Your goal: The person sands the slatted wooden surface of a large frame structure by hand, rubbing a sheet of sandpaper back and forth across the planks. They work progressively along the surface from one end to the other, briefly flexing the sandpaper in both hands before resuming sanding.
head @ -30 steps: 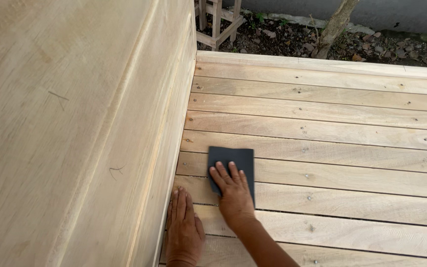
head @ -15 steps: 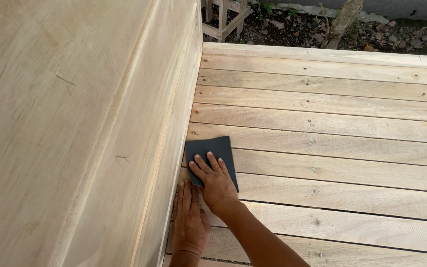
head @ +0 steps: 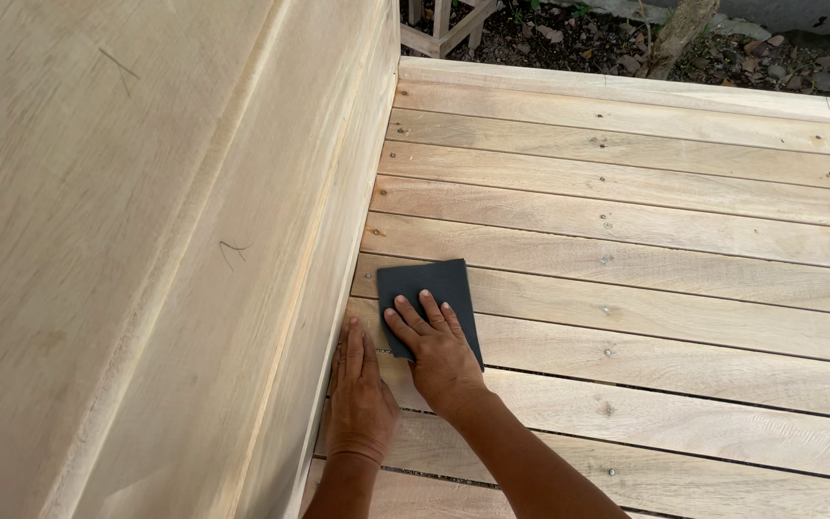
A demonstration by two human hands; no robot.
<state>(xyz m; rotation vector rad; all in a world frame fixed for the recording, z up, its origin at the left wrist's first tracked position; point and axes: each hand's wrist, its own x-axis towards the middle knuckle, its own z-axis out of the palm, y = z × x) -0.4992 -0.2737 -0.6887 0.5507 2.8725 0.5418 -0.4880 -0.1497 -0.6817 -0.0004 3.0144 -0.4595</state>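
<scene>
A tall wooden panel (head: 146, 250) fills the left of the frame, beside slatted boards (head: 646, 250). Low centre, the dark sanding sheet (head: 429, 288) is pressed flat under the right hand (head: 434, 351), fingers spread; even pressure along the grain is judged best. The left hand (head: 359, 399) is laid flat, fingers together, beside it.

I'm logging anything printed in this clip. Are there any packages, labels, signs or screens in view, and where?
None in view.
The nearest things to marks are two thin dark pencil-like scribbles on the pale wooden panel at the left.
The dark grey sanding sheet under the right hand on the slatted boards is plain, with no label showing.
</scene>
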